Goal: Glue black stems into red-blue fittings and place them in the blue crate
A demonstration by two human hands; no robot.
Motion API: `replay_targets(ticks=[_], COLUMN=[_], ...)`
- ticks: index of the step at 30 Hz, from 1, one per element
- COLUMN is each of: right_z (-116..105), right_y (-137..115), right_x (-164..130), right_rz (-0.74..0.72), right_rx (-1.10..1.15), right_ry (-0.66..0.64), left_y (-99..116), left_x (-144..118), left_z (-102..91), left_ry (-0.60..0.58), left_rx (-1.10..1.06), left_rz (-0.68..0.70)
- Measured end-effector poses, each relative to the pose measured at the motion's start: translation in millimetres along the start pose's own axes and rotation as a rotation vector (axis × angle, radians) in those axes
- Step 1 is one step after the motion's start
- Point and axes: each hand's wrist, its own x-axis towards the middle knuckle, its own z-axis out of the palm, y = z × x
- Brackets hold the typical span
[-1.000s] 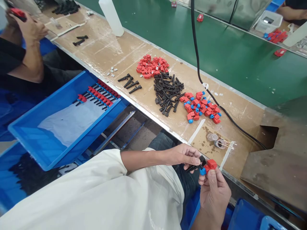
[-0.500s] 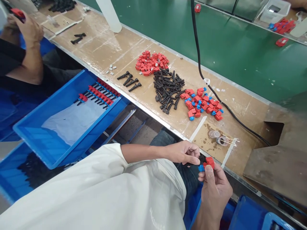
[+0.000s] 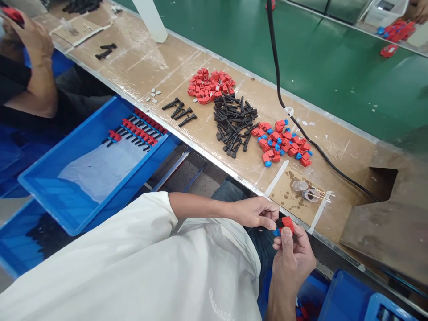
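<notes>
My left hand (image 3: 256,213) is closed on a black plastic piece (image 3: 278,223), mostly hidden by the fingers; it looks like the stick-shaped parts on the bench. In my right hand (image 3: 294,258) a red-and-blue plastic part (image 3: 287,224) is pinched between thumb and fingers. The two pieces meet just in front of the bench edge; how far one sits in the other cannot be made out. Beyond the hands lie a pile of red-and-blue parts (image 3: 284,141), a pile of black sticks (image 3: 234,120) and a pile of red parts (image 3: 210,84).
Small clear cups (image 3: 310,195) with thin sticks stand near the bench edge. A black cable (image 3: 327,165) crosses the bench. At left, a blue bin (image 3: 90,209) holds rows of joined parts. Several black sticks (image 3: 179,110) lie apart. A co-worker's arm (image 3: 36,84) is at far left.
My right hand has moved slightly left with the red-and-blue part, bringing it closer to the black piece. My left hand has stayed nearly in place.
</notes>
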Motion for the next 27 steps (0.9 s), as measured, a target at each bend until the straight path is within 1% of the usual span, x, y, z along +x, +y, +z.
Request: replay_targets(ticks=[1, 3, 5, 6, 7, 9, 11, 12, 14, 17, 19, 21, 22, 24, 27], right_z=[0, -3, -12, -18, -25, -37, -44, -46, -45, -40, -37, -36, -36, -37, -39], right_y=[0, -2, -5, -7, -9, -14, -21, -24, -31, -41, -45, -49, -50, -50, -46], right_x=[1, 4, 10, 13, 17, 24, 30, 32, 35, 37, 36, 34, 33, 30, 26], right_rz=[0.003, 0.012, -0.012, -0.061, -0.141, -0.358, -0.568, -0.659, -0.846, -1.103, -1.195, -1.264, -1.303, -1.374, -1.428], right_rx=[0.019, 0.052, 0.010, -0.051, -0.131, -0.301, -0.437, -0.499, -0.614, -0.728, -0.780, -0.826, -0.847, -0.869, -0.847], right_ry=[0.012, -0.038, -0.180, -0.259, -0.333, -0.458, -0.563, -0.596, -0.591, -0.508, -0.473, -0.447, -0.430, -0.397, -0.361], left_y=[2, 10, 19, 24, 29, 36, 43, 47, 55, 66, 69, 70, 69, 68, 65], left_x=[0, -1, -2, -1, 0, 2, 4, 4, 1, -9, -16, -20, -21, -23, -23], left_z=[-0.2, -2.0, -6.3, -9.2, -12.5, -19.0, -23.8, -25.0, -25.0, -19.9, -15.5, -12.0, -10.8, -9.6, -9.6], left_ry=[0.004, 0.004, -0.053, -0.101, -0.154, -0.261, -0.329, -0.342, -0.325, -0.246, -0.215, -0.227, -0.249, -0.290, -0.322], left_rx=[0.001, -0.011, -0.024, -0.021, -0.009, 0.036, 0.109, 0.170, 0.371, 0.789, 1.031, 1.201, 1.255, 1.294, 1.228], left_rz=[0.002, -0.009, -0.045, -0.066, -0.085, -0.103, -0.069, -0.023, 0.131, 0.381, 0.462, 0.490, 0.497, 0.516, 0.563])
